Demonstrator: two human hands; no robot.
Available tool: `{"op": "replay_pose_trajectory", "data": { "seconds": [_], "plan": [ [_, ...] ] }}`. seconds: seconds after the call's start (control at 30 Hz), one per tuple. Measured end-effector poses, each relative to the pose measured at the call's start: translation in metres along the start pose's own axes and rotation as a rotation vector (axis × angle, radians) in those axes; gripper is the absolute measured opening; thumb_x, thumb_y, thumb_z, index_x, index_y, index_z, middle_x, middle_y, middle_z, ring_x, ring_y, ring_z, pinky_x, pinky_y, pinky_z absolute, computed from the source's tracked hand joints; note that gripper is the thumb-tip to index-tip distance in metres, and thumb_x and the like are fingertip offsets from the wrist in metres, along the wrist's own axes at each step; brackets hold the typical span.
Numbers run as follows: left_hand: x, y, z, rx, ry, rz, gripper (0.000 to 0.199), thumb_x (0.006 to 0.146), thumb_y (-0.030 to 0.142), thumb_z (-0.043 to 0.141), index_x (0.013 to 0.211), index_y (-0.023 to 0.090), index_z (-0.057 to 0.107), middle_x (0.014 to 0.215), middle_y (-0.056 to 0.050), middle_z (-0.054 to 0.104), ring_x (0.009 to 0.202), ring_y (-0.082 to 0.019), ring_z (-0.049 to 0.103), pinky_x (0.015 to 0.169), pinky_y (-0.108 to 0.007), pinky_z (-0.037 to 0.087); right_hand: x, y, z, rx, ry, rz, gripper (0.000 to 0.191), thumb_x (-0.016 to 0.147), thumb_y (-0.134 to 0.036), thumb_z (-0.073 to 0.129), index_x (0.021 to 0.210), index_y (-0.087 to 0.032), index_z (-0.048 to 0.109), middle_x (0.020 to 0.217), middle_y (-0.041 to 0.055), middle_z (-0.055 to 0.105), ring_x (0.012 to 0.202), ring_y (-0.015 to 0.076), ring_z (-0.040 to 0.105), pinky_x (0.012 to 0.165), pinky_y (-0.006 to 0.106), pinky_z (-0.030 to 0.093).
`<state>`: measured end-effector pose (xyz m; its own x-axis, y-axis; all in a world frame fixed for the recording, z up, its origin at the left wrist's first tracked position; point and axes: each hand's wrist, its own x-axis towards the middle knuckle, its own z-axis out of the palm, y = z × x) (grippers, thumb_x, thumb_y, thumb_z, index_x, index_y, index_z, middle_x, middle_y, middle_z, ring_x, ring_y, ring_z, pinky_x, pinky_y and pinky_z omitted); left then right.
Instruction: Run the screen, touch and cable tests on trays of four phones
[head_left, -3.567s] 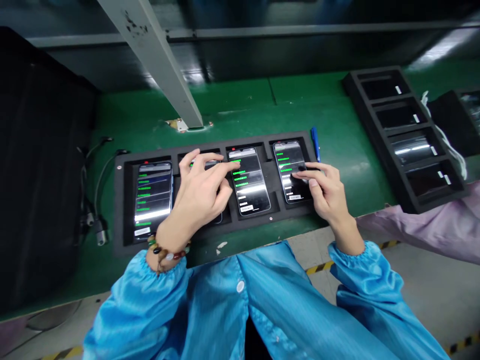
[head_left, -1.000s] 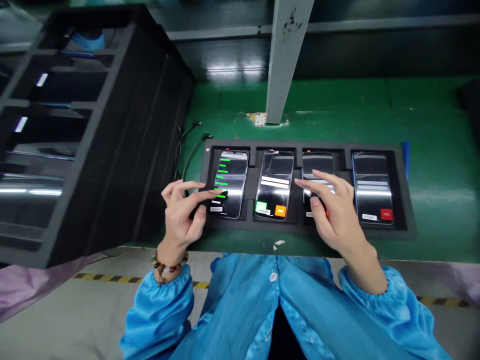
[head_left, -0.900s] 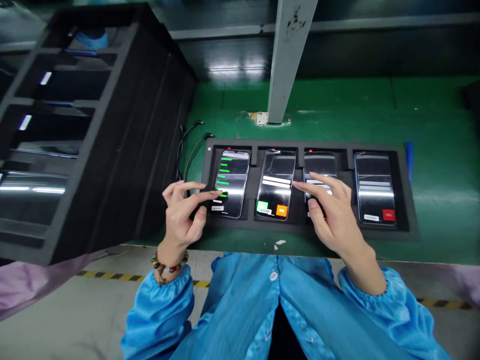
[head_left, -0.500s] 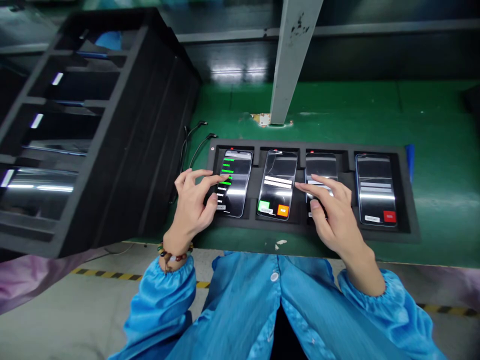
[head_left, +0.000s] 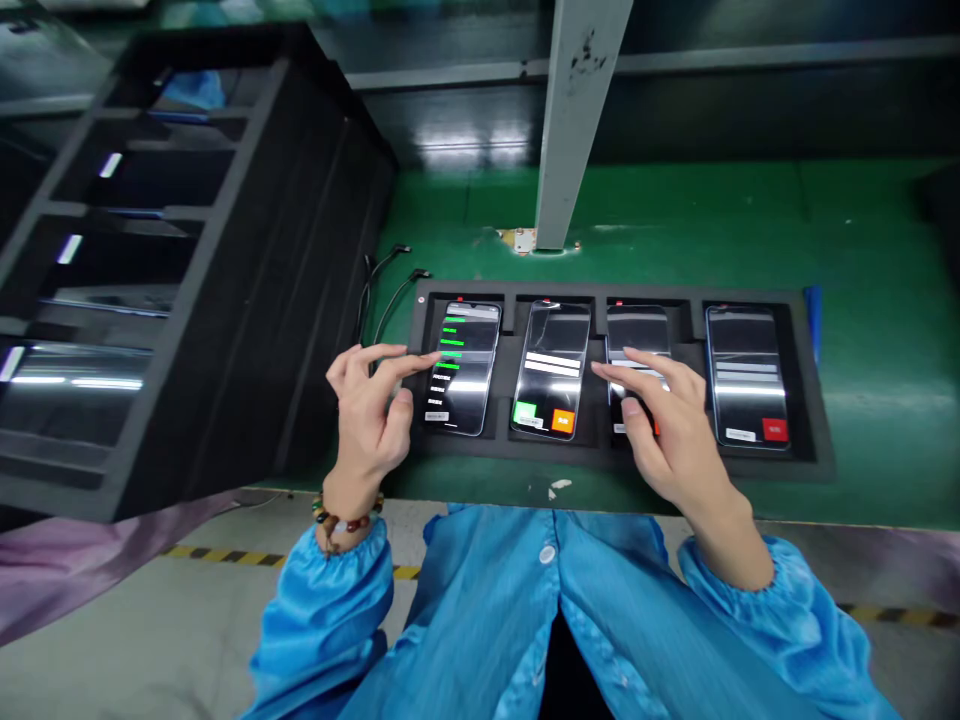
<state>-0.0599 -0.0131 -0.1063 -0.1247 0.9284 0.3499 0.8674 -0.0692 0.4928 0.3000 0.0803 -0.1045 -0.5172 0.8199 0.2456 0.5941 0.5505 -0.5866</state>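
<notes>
Several smartphones lie face up in separate pockets of a black foam tray (head_left: 806,400). My left hand (head_left: 369,415) is open and holds nothing; its index fingertip is at the left edge of the leftmost smartphone (head_left: 472,385), whose dark screen lists green and white lines. Beside it, the second smartphone (head_left: 551,335) shows white bars, a green box and an orange box. My right hand (head_left: 667,425), open as well, hovers over the third smartphone (head_left: 637,328) and partly hides it. On the rightmost smartphone (head_left: 746,405) a red box glows at the lower corner.
A large black slotted foam rack (head_left: 300,280) with more phones stands on the left. Black cables (head_left: 390,285) lie between it and the tray. A grey metal post (head_left: 577,120) rises behind the tray from the green bench (head_left: 652,230). Pink fabric (head_left: 97,565) shows at lower left.
My left hand has drawn back to the left, from over the leftmost smartphone's screen to its edge. My right hand has hardly moved. The view has shifted slightly.
</notes>
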Motion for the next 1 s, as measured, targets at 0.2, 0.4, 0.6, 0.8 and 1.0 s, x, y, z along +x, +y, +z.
{"op": "replay_pose_trajectory", "data": {
  "seconds": [0.2, 0.4, 0.6, 0.8, 1.0],
  "plan": [
    [0.007, 0.004, 0.006, 0.054, -0.057, 0.04, 0.041, 0.106, 0.031, 0.044, 0.13, 0.025, 0.077, 0.122, -0.009, 0.079, 0.131, -0.031, 0.066, 0.127, -0.057, 0.029, -0.012, 0.016, -0.021, -0.033, 0.152, 0.069, 0.042, 0.111, -0.024, 0.05, 0.149, -0.03, 0.066, 0.143, 0.0087, 0.075, 0.148, 0.0352, 0.061, 0.125, 0.063, 0.042],
    [0.008, 0.004, 0.006, 0.074, -0.161, 0.019, 0.044, 0.106, 0.034, 0.045, 0.138, 0.026, 0.074, 0.128, -0.011, 0.075, 0.138, -0.033, 0.062, 0.129, -0.06, 0.028, -0.017, 0.026, -0.024, -0.079, 0.142, 0.101, 0.038, 0.111, -0.026, 0.049, 0.143, -0.029, 0.069, 0.142, 0.0095, 0.076, 0.147, 0.035, 0.061, 0.123, 0.062, 0.043],
    [0.012, 0.011, 0.006, 0.052, -0.108, 0.026, 0.045, 0.105, 0.038, 0.048, 0.143, 0.03, 0.072, 0.129, -0.011, 0.074, 0.137, -0.038, 0.063, 0.13, -0.066, 0.028, -0.013, 0.025, -0.02, -0.127, 0.068, 0.142, 0.041, 0.11, -0.022, 0.044, 0.142, -0.029, 0.069, 0.142, 0.0089, 0.075, 0.149, 0.0327, 0.059, 0.124, 0.061, 0.041],
    [0.016, 0.02, 0.013, 0.081, -0.029, -0.037, 0.046, 0.105, 0.038, 0.048, 0.143, 0.027, 0.072, 0.132, -0.011, 0.074, 0.134, -0.038, 0.062, 0.127, -0.066, 0.032, -0.027, 0.035, -0.04, -0.19, 0.235, 0.283, 0.042, 0.109, -0.024, 0.043, 0.138, -0.029, 0.073, 0.138, 0.0085, 0.078, 0.148, 0.0331, 0.059, 0.125, 0.062, 0.04],
    [0.018, 0.022, 0.017, 0.113, -0.029, -0.119, 0.053, 0.101, 0.038, 0.05, 0.149, 0.027, 0.068, 0.134, -0.012, 0.074, 0.13, -0.04, 0.06, 0.123, -0.068, 0.035, -0.044, 0.056, -0.052, -0.25, 0.262, 0.38, 0.038, 0.112, -0.027, 0.042, 0.136, -0.03, 0.071, 0.138, 0.0067, 0.078, 0.149, 0.0334, 0.058, 0.124, 0.065, 0.039]
  ]
}}
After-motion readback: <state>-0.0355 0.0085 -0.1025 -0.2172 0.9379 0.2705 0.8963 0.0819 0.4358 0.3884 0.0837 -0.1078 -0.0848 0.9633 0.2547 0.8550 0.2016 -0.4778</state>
